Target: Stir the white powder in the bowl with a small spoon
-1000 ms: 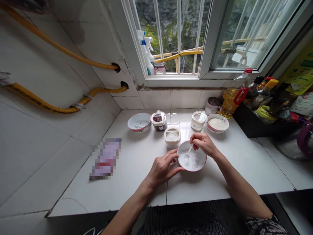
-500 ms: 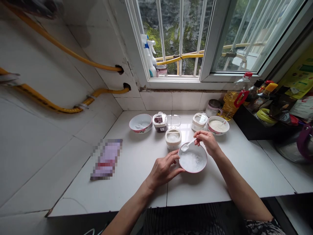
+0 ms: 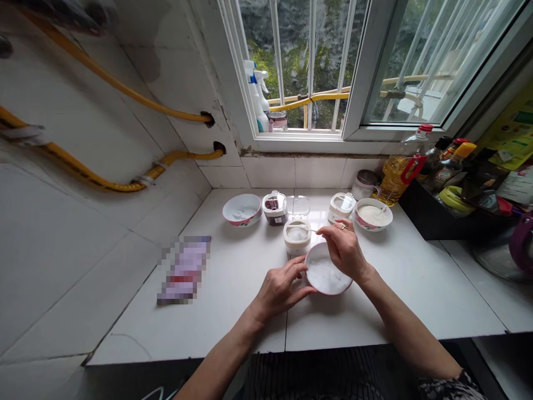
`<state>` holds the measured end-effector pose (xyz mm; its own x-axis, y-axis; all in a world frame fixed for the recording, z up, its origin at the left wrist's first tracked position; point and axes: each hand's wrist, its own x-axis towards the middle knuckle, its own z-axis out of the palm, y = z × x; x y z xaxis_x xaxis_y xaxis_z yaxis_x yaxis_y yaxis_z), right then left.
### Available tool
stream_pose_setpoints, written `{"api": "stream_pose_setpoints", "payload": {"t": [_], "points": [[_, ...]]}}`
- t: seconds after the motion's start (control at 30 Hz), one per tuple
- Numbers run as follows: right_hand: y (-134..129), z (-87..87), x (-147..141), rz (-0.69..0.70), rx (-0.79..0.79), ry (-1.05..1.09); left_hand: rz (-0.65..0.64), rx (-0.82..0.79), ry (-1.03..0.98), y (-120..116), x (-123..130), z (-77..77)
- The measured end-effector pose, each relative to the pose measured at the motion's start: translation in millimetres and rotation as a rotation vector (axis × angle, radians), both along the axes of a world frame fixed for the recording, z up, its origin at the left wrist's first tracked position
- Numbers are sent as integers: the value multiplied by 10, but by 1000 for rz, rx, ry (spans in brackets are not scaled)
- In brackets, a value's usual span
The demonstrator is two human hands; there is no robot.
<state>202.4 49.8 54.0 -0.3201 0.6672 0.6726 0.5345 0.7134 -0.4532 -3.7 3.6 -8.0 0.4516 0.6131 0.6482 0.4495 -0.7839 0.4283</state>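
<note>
My left hand (image 3: 285,287) grips the left rim of a pink-edged white bowl (image 3: 328,286) between thumb and fingers. White grains cover the bowl's bottom. Pinched in my right hand (image 3: 343,248) is the handle of a small white spoon (image 3: 308,228). The spoon reaches leftward over an open seasoning jar (image 3: 297,248) of white grains, just behind the bowl; its tip lies at the jar's mouth. My right hand hovers above the bowl's far right part and hides some of it.
Behind stand a bowl with a little white stuff (image 3: 241,220), a jar of dark pieces (image 3: 274,216), a lidded jar (image 3: 341,206) and a bowl of white powder (image 3: 373,222). An oil bottle (image 3: 393,186) and a black rack (image 3: 425,216) stand right. A blurred purple packet (image 3: 185,272) lies left.
My right hand has moved left with the spoon, from above the bowl to the open jar's mouth. My left hand keeps its hold on the bowl.
</note>
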Motion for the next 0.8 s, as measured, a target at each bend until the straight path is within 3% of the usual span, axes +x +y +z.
{"api": "stream_pose_setpoints", "payload": {"t": [0.07, 0.17, 0.3, 0.53, 0.8], "points": [[-20, 35, 50, -36, -8, 100, -6, 3, 0, 1, 2, 7], [-39, 74, 141, -81, -147, 233, -22, -21, -3, 0, 0, 7], [-16, 46, 187, -38, -324, 83, -18, -34, -9, -3, -7, -3], [-23, -42, 79, 77, -393, -73, -29, -34, -15, -7, -4, 17], [13, 0, 147, 65, -667, 207, -24, -34, -15, -2, -2, 6]]}}
